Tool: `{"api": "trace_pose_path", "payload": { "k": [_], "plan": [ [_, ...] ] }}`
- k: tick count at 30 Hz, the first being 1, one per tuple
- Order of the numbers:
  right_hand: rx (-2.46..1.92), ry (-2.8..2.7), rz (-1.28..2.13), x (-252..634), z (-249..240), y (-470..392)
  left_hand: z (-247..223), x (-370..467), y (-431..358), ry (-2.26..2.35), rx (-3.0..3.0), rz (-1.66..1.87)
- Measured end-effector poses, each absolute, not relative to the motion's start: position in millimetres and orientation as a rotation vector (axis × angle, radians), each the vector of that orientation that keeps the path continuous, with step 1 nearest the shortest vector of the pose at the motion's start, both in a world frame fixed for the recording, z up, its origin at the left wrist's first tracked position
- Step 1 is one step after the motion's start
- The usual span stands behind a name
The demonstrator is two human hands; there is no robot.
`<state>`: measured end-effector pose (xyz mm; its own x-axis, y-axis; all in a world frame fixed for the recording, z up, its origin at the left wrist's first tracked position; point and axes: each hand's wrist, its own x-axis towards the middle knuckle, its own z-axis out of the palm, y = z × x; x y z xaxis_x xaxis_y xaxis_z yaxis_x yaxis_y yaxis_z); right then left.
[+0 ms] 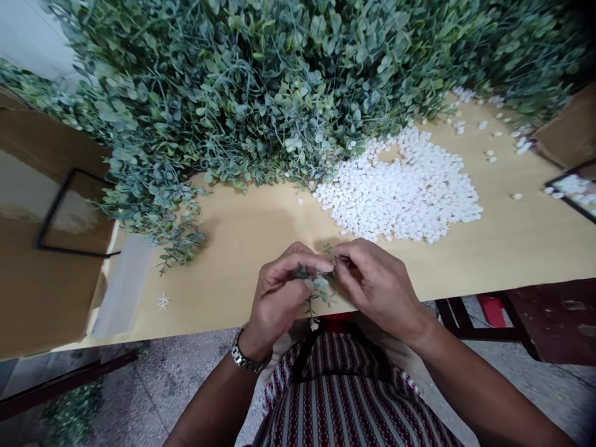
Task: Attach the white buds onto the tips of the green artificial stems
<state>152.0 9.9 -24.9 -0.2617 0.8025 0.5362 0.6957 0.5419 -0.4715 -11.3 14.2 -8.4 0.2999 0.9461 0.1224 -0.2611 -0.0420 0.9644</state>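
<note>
Head view: you've got one small artificial leaf sprig (316,292) pinched between both hands, just above the near edge of the table (242,248). Your left hand (279,292) has thumb & fingers closed on the sprig's stem; your right hand (377,285) has its fingertips pinched together at the sprig's top end, prob. on something tiny, too small to tell what. Sprig hangs down toward your striped apron (344,397).

Progress, as a judgement: early or mid. The big heap of green sprigs (242,93) across the far side of the table looks barely dented, and the pile of white beads (405,186) right of centre is large, w/ strays scattered further right. No separate stack of finished pieces shows. A lone white snowflake piece (162,302) lies near the left edge, by the cardboard box (46,186).
</note>
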Motion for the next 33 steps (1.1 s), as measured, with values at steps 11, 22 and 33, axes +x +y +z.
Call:
{"api": "trace_pose_path", "payload": {
  "k": [11, 22, 33],
  "plan": [
    [-1.1, -2.057, 0.217, 165, -21, 8, -17, -3, 19, 1.105, 1.322, 1.186],
    [-0.987, -1.978, 0.235, 159, -22, 7, -14, -7, 17, 1.002, 1.531, 1.239],
    [-1.127, -1.892, 0.131, 202, -14, 12, -10, -8, 16, 1.092, 1.827, 1.182]
  ]
}}
